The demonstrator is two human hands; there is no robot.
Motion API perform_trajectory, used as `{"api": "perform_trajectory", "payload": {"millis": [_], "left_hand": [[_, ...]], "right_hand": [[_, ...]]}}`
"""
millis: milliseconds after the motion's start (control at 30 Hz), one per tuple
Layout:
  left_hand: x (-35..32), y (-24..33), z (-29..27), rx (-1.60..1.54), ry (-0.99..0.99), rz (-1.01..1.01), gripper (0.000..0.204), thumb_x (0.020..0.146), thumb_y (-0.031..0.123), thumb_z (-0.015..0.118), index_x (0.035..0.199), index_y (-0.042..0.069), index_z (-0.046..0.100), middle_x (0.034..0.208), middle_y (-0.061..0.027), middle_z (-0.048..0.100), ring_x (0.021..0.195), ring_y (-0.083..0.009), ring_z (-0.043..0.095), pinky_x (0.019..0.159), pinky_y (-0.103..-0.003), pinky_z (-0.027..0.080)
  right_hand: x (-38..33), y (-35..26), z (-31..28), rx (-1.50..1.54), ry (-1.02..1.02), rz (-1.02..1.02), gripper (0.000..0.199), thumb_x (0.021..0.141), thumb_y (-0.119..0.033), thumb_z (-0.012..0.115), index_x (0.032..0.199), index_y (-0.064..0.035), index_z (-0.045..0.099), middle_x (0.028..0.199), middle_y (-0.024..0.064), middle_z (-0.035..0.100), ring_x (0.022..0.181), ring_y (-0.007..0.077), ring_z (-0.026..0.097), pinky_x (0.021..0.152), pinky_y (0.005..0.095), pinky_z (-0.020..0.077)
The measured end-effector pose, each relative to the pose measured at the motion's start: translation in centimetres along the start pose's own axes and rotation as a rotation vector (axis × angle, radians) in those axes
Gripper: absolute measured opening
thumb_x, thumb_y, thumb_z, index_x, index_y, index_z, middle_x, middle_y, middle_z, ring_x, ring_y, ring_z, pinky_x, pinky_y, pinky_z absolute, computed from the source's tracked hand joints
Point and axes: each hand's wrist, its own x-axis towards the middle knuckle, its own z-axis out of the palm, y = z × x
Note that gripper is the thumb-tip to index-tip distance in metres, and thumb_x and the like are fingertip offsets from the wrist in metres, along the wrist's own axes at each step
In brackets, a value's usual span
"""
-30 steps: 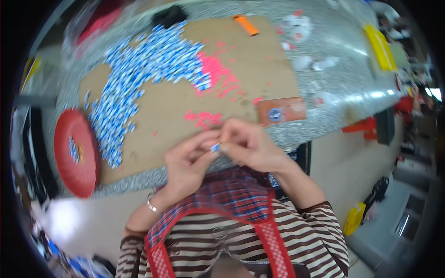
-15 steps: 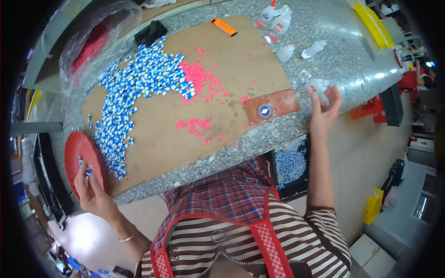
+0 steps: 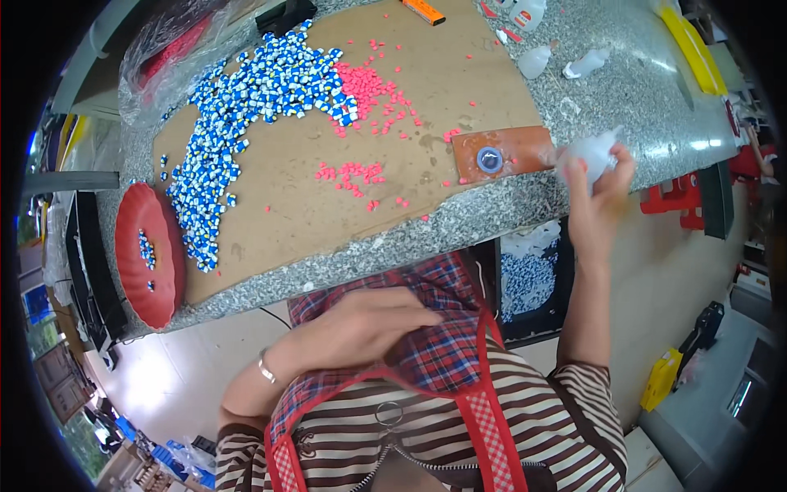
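My right hand [image 3: 602,184] holds a small whitish squeeze bottle [image 3: 592,152] above the counter's front edge. The bottle lies tilted beside the right end of an orange-brown rectangular plate [image 3: 525,152]. On that plate sits a small round blue-rimmed piece [image 3: 489,160] with a pale middle. My left hand [image 3: 369,324] is in front of my plaid apron [image 3: 434,361], its fingers pressed together against the cloth. What they grip, if anything, is hidden. At the far left, a red scalloped dish [image 3: 168,271] holds several small blue-and-white pieces [image 3: 147,250].
Brown cardboard [image 3: 279,205] covers much of the granite counter [image 3: 393,246]. Many blue-and-white pieces [image 3: 221,139] and pink bits [image 3: 365,86] lie on it. More bottles [image 3: 534,61] stand or lie at the back right. An open container [image 3: 529,283] of small pieces is below the edge.
My left hand has left the red dish, moving right to the apron, and small pieces now lie in the dish. My right hand has picked up the squeeze bottle. The view has shifted.
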Motion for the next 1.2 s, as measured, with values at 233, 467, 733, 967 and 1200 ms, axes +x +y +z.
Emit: {"api": "perform_trajectory", "payload": {"millis": [233, 467, 733, 967, 1200], "left_hand": [[6.6, -8.3, 6.0, 0.268, -0.065, -0.386, 0.034, 0.089, 0.010, 0.059, 0.122, 0.000, 0.062, 0.092, -0.0215, 0.065, 0.083, -0.0385, 0.065, 0.080, -0.045, 0.052], [9.1, -10.0, 8.5, 0.572, 0.333, -0.082, 0.022, 0.087, 0.008, 0.059, 0.107, 0.003, 0.066, 0.096, -0.0215, 0.065, 0.089, -0.0389, 0.064, 0.079, -0.048, 0.049], [10.5, -9.8, 9.7, 0.242, -0.174, -0.239, 0.051, 0.091, 0.012, 0.059, 0.141, 0.005, 0.048, 0.141, -0.0250, 0.046, 0.117, -0.0427, 0.056, 0.102, -0.046, 0.047], [6.6, -7.5, 5.1, 0.012, -0.218, -0.339, 0.050, 0.093, 0.016, 0.061, 0.141, 0.007, 0.048, 0.144, -0.0234, 0.045, 0.124, -0.0392, 0.053, 0.103, -0.042, 0.046], [3.1, -4.8, 1.7, -0.017, -0.235, -0.277, 0.045, 0.096, 0.015, 0.060, 0.139, 0.009, 0.052, 0.139, -0.0198, 0.053, 0.123, -0.0352, 0.055, 0.104, -0.041, 0.045]], "right_hand": [[-3.4, -3.8, -0.4, 0.161, -0.414, 0.214, 0.040, 0.090, -0.006, 0.065, 0.126, -0.0026, 0.047, 0.093, 0.0055, 0.062, 0.079, 0.0090, 0.060, 0.067, 0.0240, 0.0492], [-3.0, -2.9, 0.5, -0.020, -0.441, 0.234, 0.028, 0.086, -0.009, 0.067, 0.112, -0.0006, 0.061, 0.083, 0.0081, 0.066, 0.074, 0.0105, 0.060, 0.065, 0.0278, 0.0490], [-2.7, -3.3, 1.0, -0.083, -0.442, 0.288, 0.028, 0.085, -0.010, 0.068, 0.111, 0.0000, 0.062, 0.079, 0.0091, 0.065, 0.070, 0.0118, 0.061, 0.063, 0.0283, 0.0495], [-2.6, -3.8, 0.9, -0.144, -0.457, 0.251, 0.028, 0.085, -0.010, 0.068, 0.111, 0.0003, 0.062, 0.077, 0.0096, 0.065, 0.068, 0.0117, 0.061, 0.062, 0.0287, 0.0495], [-2.6, -3.8, 1.1, -0.165, -0.443, 0.229, 0.029, 0.085, -0.009, 0.068, 0.112, 0.0006, 0.062, 0.078, 0.0114, 0.066, 0.069, 0.0132, 0.062, 0.062, 0.0289, 0.0501]]}}
